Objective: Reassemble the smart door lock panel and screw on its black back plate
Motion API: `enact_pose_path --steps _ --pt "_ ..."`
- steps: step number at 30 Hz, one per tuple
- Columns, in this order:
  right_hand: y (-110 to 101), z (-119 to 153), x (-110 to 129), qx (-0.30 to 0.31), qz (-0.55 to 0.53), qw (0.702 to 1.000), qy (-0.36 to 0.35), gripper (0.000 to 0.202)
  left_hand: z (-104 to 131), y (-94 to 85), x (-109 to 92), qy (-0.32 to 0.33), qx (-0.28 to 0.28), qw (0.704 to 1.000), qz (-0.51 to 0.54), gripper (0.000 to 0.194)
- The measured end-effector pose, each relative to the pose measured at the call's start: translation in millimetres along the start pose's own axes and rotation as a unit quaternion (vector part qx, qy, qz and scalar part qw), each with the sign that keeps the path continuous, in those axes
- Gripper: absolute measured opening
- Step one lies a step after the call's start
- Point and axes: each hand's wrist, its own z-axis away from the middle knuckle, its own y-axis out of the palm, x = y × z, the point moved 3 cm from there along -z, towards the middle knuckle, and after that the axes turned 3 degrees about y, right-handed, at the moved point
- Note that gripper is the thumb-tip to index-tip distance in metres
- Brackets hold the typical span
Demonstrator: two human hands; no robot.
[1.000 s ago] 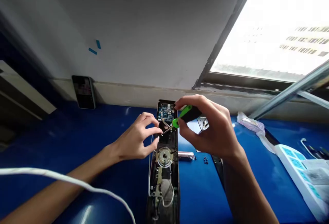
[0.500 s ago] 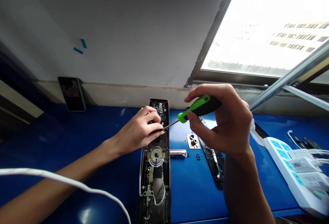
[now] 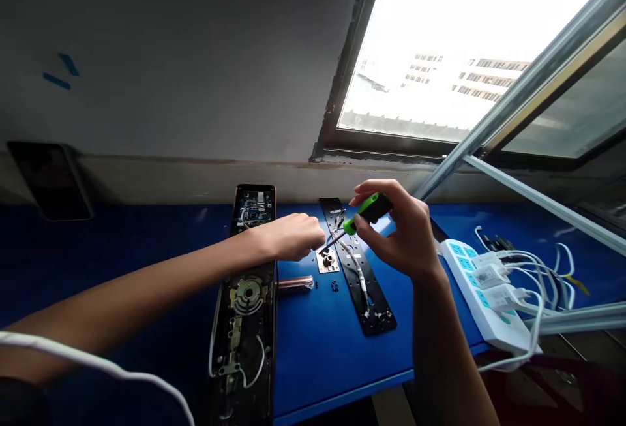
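My right hand (image 3: 408,233) grips a green and black screwdriver (image 3: 364,214), its shaft slanting down to the left. Its tip ends close to my left hand (image 3: 299,237), whose fingers are curled closed; anything inside them is hidden. Below the tip lies a small metal plate (image 3: 327,261) with a dark round part. Under my left forearm stretches an opened long black housing (image 3: 249,348), like a door lock body, showing a circuit board (image 3: 254,207), a round metal mechanism (image 3: 249,293) and a white wire.
A long black back plate (image 3: 366,276) with a wrapped cable lies right of the small plate. Several tiny screws (image 3: 335,286) and a pinkish wrapped cylinder (image 3: 296,284) are nearby. A white power strip (image 3: 482,302) with plugs stands right; a phone (image 3: 51,181) leans against the wall.
My left hand has left the long housing and moved right, over to the small plate, now curled closed. The screwdriver tip has moved along with it. The camera view has swung right.
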Motion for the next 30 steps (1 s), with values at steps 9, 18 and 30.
enact_pose_path --steps 9,18,30 --pt "2.5 23.3 -28.5 0.013 0.012 0.999 0.037 0.035 -48.1 29.6 8.2 -0.023 0.088 0.996 0.01 0.02" --pt "13.2 28.6 -34.5 0.01 -0.027 0.999 0.032 0.035 -46.4 33.2 9.3 -0.021 0.071 0.997 0.028 0.02" --pt "30.9 -14.6 18.8 -0.029 -0.117 0.992 -0.041 0.052 95.8 -17.8 19.7 -0.017 -0.392 0.917 0.074 0.025"
